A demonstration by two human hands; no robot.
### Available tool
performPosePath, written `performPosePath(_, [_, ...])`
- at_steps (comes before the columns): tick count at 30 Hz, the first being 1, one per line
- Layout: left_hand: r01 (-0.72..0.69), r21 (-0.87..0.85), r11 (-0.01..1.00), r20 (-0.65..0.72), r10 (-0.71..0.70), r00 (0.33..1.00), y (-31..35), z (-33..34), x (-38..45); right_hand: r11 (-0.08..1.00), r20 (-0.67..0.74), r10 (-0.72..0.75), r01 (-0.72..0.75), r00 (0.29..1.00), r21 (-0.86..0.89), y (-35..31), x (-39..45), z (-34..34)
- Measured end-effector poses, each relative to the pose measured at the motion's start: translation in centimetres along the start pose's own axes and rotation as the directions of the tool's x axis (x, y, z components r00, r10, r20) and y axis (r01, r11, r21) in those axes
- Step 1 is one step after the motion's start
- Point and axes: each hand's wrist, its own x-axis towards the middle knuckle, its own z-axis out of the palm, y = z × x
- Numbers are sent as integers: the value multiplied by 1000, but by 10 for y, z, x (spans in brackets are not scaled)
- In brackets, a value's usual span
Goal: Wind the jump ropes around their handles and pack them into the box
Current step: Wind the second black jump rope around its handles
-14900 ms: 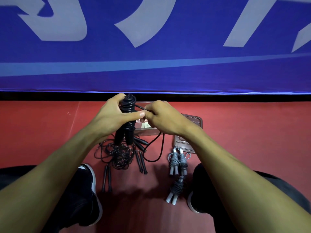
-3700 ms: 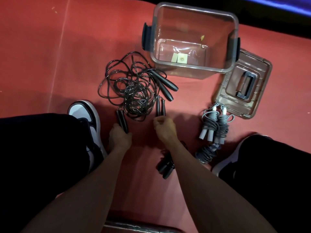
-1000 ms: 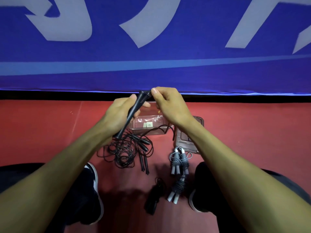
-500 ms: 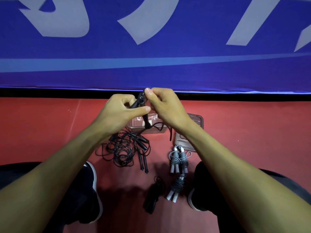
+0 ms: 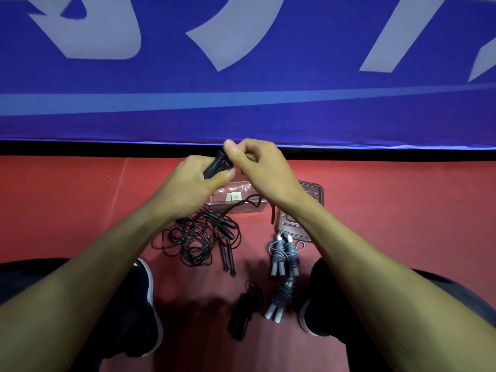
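Note:
My left hand (image 5: 190,183) grips the black handles (image 5: 217,165) of a jump rope, held up in front of me. My right hand (image 5: 261,170) pinches the same rope at the handles' top end, and its black cord (image 5: 249,201) hangs down over the clear box (image 5: 257,208). On the red floor below lies a tangled pile of black ropes (image 5: 197,241) with loose handles. A wound black rope (image 5: 243,314) and two wound grey ropes (image 5: 284,253) (image 5: 280,299) lie near my right shoe.
The box lid (image 5: 308,200) lies flat to the right of the box, partly under my right forearm. My shoes (image 5: 146,310) flank the ropes. A blue banner (image 5: 241,76) with pale lettering stands just behind the box.
My right hand has moved over the top of the handles and closer to my left hand. The hanging cord has shifted with it.

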Motion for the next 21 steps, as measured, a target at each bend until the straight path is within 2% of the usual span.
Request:
performPosePath(4, [-20, -9, 1000, 6, 20, 1000, 4, -2, -2, 998, 26, -19, 20, 999, -55, -1, -1, 0])
performPosePath(10, [44, -266, 963, -2, -46, 999, 8, -3, -1, 994, -74, -7, -1, 997, -108, 4, 4, -3])
performPosePath(14, [41, -308, 950, 26, -34, 999, 4, -5, -1, 994, -117, 20, -31, 993, -101, 5, 6, -5])
performPosePath(18, [15, -319, 948, 56, 3, 998, 0, -6, 1, 996, -75, 8, -14, 997, -87, 5, 5, -4])
performPosePath(21, [-6, -279, 960, 18, 11, 1000, -2, -4, 0, 996, 16, -1, 2, 1000, -84, 2, 2, -2])
